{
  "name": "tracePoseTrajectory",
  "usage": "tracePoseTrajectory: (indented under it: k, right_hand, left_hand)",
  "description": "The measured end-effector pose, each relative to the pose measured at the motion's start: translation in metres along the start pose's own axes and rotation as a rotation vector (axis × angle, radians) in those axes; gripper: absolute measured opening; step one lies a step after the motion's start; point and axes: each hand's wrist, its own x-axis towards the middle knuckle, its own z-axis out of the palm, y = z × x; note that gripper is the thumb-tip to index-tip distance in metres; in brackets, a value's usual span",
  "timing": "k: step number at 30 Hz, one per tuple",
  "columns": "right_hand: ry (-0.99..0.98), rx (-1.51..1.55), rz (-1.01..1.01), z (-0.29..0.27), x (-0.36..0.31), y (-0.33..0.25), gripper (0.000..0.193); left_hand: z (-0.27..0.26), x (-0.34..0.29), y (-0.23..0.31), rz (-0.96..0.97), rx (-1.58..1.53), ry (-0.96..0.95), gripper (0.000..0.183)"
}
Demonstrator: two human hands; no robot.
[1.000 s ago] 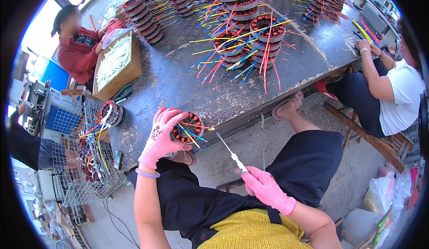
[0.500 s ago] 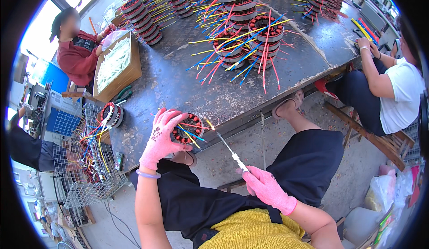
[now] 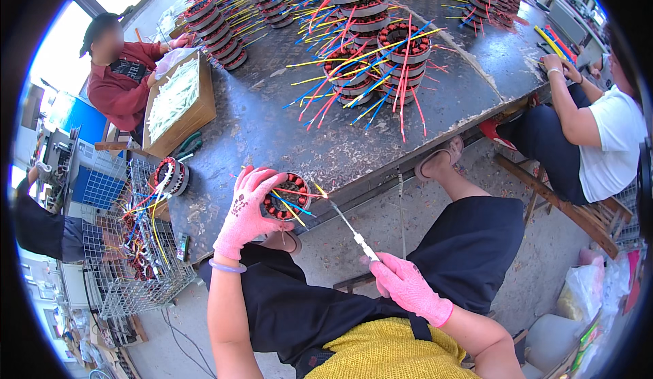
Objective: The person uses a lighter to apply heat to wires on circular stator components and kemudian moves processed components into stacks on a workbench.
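Note:
My left hand (image 3: 248,209), in a pink glove, grips the left side of a motor stator (image 3: 297,183) at the table's front edge. Red coils line its ring, and short red, blue and yellow wires stick out of it. In my right hand (image 3: 411,289), also gloved in pink, is a slim rod-like tool (image 3: 349,226) with a grey shaft and a white collar. Its far end points at the stator's right side, next to a yellow wire tip (image 3: 321,190). Whether the two touch I cannot tell. My right fingers hide the tool's near end.
Stacked stators (image 3: 405,46) with long coloured wires stand on the dark table (image 3: 252,127). Another stator (image 3: 170,175) sits at its left corner, near a cardboard box (image 3: 178,131) of white pieces and a wire basket (image 3: 136,290). Two co-workers sit left (image 3: 122,87) and right (image 3: 605,134).
My hands, the stator and the tool stay almost in place. At the left, the co-worker's raised hand has moved toward the stacked stators.

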Motion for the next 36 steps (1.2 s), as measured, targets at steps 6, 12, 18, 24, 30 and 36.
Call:
tracePoseTrajectory:
  k: [6, 12, 18, 24, 30, 36]
  right_hand:
    - [0.0, 0.006, 0.01, 0.0002, -0.0008, -0.0016, 0.036]
    - [0.001, 0.03, 0.024, 0.0004, 0.0007, 0.0038, 0.037]
    - [-0.001, 0.009, 0.025, 0.0004, -0.0005, -0.0016, 0.037]
    - [0.003, 0.032, 0.023, 0.0005, -0.0001, 0.0004, 0.037]
    - [0.0, 0.035, 0.017, 0.0011, 0.0009, 0.0024, 0.037]
    - [-0.011, 0.022, 0.017, 0.0006, 0.0004, -0.0011, 0.038]
  left_hand:
    - [-0.0016, 0.0, 0.0016, 0.004, 0.003, 0.007, 0.089]
    - [-0.0033, 0.0018, 0.0069, 0.007, 0.014, 0.011, 0.089]
    - [-0.0024, 0.0013, 0.0035, 0.019, 0.012, 0.008, 0.09]
    - [-0.0014, 0.0015, 0.0034, 0.009, 0.016, 0.007, 0.09]
    - [-0.0024, 0.0, 0.0045, -0.008, 0.024, -0.001, 0.091]
    - [-0.002, -0.0002, 0.0028, -0.002, 0.025, -0.006, 0.091]
